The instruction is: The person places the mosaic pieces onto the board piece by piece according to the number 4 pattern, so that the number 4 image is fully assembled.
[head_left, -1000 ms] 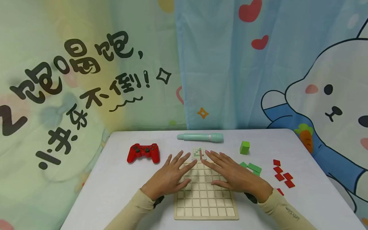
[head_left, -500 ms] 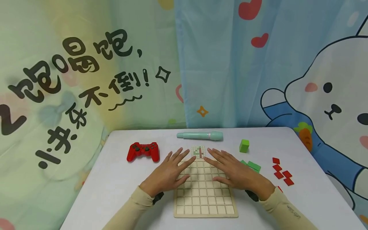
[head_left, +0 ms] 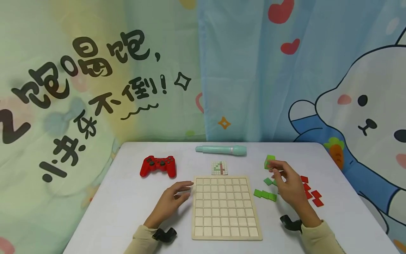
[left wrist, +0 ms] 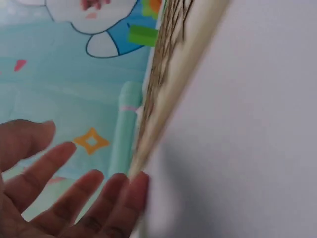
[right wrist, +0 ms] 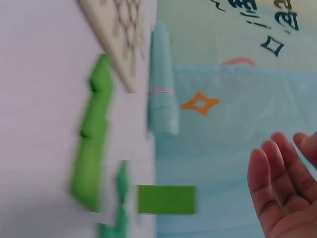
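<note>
My left hand (head_left: 171, 201) hovers at the left edge of a pale wooden grid board (head_left: 222, 208), its fingers loosely bent around nothing. In the left wrist view the fingers (left wrist: 89, 191) are spread near the board's rim. My right hand (head_left: 291, 185) is raised over the right side of the table, fingertips in front of a green block (head_left: 269, 161). From the right wrist, its fingers (right wrist: 277, 173) look relaxed, with nothing between them. Below and left of this hand lie green square tiles (head_left: 265, 195); it partly covers other green tiles and some red tiles (head_left: 317, 202).
A small card (head_left: 219, 168) with a coloured grid pattern lies just beyond the board. Farther back is a teal stick-like object (head_left: 222, 150) with a thicker right end. A red game controller (head_left: 158, 166) sits at the left. A printed curtain (head_left: 234, 70) hangs behind the table.
Both hands have left their place above the board. The left hand has moved to the board's left edge, while the right has swung right, toward the green block and tiles.
</note>
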Available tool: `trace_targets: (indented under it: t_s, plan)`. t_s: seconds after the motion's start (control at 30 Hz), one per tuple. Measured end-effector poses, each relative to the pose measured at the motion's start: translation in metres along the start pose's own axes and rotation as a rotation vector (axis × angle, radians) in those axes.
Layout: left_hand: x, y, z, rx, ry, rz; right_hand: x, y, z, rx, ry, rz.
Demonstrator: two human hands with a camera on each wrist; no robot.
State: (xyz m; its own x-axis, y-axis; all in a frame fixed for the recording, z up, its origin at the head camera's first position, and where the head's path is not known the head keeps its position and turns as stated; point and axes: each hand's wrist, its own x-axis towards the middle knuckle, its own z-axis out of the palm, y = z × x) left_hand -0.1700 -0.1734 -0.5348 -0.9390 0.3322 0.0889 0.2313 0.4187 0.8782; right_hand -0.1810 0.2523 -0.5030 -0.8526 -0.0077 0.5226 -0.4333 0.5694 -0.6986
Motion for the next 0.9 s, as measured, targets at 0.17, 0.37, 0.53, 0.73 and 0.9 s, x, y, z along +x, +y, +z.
trace_targets:
  t_s: [0.17,0.37,0.53,0.73,0.9]
  plan:
    - [0.002,-0.013,0.005,-0.098,-0.035,-0.024,-0.014,0.022,0.007,-0.107,0.015,0.174]
    - [-0.001,-0.021,0.005,-0.143,-0.126,-0.068,-0.018,0.034,0.008,-0.28,-0.096,0.284]
    - [0.001,-0.022,0.003,-0.18,-0.156,-0.091,-0.017,0.038,0.009,-0.377,-0.24,0.312]
    - [0.001,-0.019,0.004,-0.121,-0.203,-0.064,-0.019,0.041,0.012,-0.467,-0.295,0.312]
    - [0.0,-0.015,0.008,0.024,-0.262,-0.007,-0.021,0.043,0.012,-0.513,-0.29,0.295]
